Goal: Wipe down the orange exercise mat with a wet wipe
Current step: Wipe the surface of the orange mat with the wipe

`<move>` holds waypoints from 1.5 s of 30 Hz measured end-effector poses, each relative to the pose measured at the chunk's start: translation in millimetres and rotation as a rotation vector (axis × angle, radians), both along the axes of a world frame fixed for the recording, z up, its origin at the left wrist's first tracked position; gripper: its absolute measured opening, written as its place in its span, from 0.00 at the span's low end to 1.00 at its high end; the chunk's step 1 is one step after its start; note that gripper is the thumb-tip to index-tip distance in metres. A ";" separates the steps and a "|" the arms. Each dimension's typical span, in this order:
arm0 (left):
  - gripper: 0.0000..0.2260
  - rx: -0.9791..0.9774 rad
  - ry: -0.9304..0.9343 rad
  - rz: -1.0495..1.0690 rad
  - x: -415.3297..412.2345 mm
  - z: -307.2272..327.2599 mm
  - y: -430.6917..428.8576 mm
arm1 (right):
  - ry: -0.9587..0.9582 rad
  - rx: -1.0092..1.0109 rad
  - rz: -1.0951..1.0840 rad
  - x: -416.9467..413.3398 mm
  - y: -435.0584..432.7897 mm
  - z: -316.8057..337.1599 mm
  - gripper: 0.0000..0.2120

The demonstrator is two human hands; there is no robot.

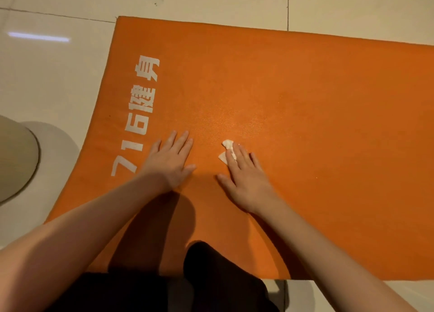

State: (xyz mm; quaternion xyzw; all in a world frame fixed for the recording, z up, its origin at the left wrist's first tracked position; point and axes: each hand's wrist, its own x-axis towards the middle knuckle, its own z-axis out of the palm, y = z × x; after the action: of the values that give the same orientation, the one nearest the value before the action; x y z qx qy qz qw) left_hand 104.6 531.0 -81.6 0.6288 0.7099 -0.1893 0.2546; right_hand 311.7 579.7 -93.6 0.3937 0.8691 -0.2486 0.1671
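Observation:
The orange exercise mat [293,95] lies flat on a pale tiled floor, with white printed characters along its left end. My left hand [170,159] rests flat on the mat beside the print, fingers straight. My right hand [244,177] lies to its right, straight fingers pressing a small crumpled white wet wipe [227,150] onto the mat. Only the part of the wipe past my fingertips shows.
Glossy cream floor tiles [58,76] surround the mat. A beige rounded object [16,161] sits on the floor at the left edge. My dark-clothed legs [211,286] are at the mat's near edge.

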 end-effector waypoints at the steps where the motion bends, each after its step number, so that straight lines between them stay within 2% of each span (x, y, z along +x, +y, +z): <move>1: 0.31 -0.009 -0.001 0.001 1.2 0.9 -3.3 | 0.033 -0.051 0.030 1.5 -10.7 4.9 0.34; 3: 0.30 -0.024 -0.013 0.008 3.0 1.8 -9.7 | 0.063 -0.097 0.115 11.5 -18.9 12.1 0.35; 5: 0.30 -0.021 -0.022 0.016 4.3 3.0 -14.6 | 0.009 -0.066 0.148 19.9 -7.6 11.6 0.34; 8: 0.29 -0.026 -0.056 0.043 5.1 6.1 -20.3 | -0.042 -0.018 0.056 16.6 2.1 9.2 0.31; 10: 0.29 -0.032 -0.069 0.046 5.8 7.8 -24.5 | -0.003 -0.063 0.033 11.8 -13.3 13.0 0.33; 14: 0.29 -0.007 -0.079 0.056 7.1 6.7 -33.5 | 0.049 -0.173 0.146 26.6 -38.7 28.0 0.43; 19: 0.28 -0.002 -0.080 0.057 7.3 9.8 -35.9 | -0.007 -0.103 0.032 29.9 -26.3 24.6 0.43; 23: 0.28 0.000 -0.072 0.053 7.9 10.4 -42.2 | 0.083 -0.249 0.174 36.4 -63.0 45.1 0.44; 25: 0.28 0.010 -0.072 0.051 8.4 8.9 -43.8 | 0.062 -0.231 0.222 49.2 -65.0 46.3 0.44; 29: 0.27 0.032 -0.064 0.049 8.5 9.7 -45.7 | 0.071 -0.147 0.097 48.7 -61.1 37.8 0.50; 33: 0.27 0.048 -0.057 0.042 10.1 11.6 -53.1 | 0.149 -0.282 0.229 55.3 -87.2 50.2 0.42; 35: 0.27 0.067 -0.060 0.043 11.0 10.4 -56.3 | 0.153 -0.282 0.261 65.2 -85.9 52.1 0.40; 38: 0.27 0.092 -0.067 0.050 10.8 8.4 -58.0 | 0.162 -0.221 0.180 62.6 -79.7 45.4 0.43; 40: 0.27 0.099 -0.066 0.055 10.4 8.7 -59.0 | 0.209 -0.261 0.139 59.2 -89.4 46.0 0.43; 43: 0.26 0.113 -0.071 0.058 10.8 9.8 -61.4 | 0.305 -0.400 0.149 73.6 -104.9 53.8 0.35; 45: 0.26 0.120 -0.076 0.062 11.6 9.0 -62.3 | 0.289 -0.390 0.164 83.9 -100.9 54.1 0.33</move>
State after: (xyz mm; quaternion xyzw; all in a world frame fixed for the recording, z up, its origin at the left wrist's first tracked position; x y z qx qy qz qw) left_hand 116.2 468.7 -72.6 0.6274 0.7290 -0.1142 0.2490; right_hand 395.5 478.8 -39.5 0.2427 0.8485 -0.4510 0.1335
